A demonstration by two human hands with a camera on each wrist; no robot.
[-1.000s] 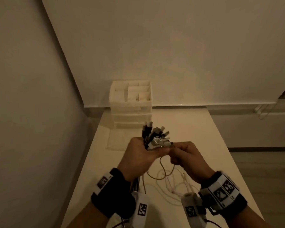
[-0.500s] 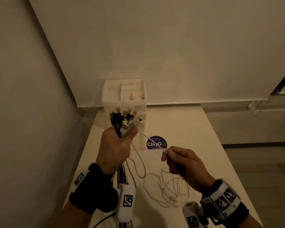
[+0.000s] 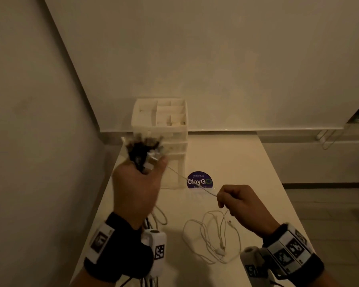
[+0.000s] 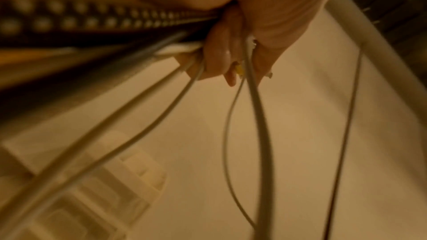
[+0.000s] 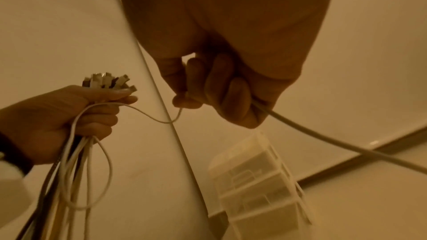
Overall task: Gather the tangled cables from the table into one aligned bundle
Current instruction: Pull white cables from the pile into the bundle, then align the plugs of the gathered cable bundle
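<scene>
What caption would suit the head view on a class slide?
Left hand grips a bundle of cables while right hand pinches one white cable stretched between them above the table.

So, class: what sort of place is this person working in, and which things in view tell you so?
Probably a plain office or pantry corner, not a workshop: a white table set against bare walls, a plastic drawer organizer at its back edge, and a round "ClayGo" clean-up sticker on the tabletop.
</scene>
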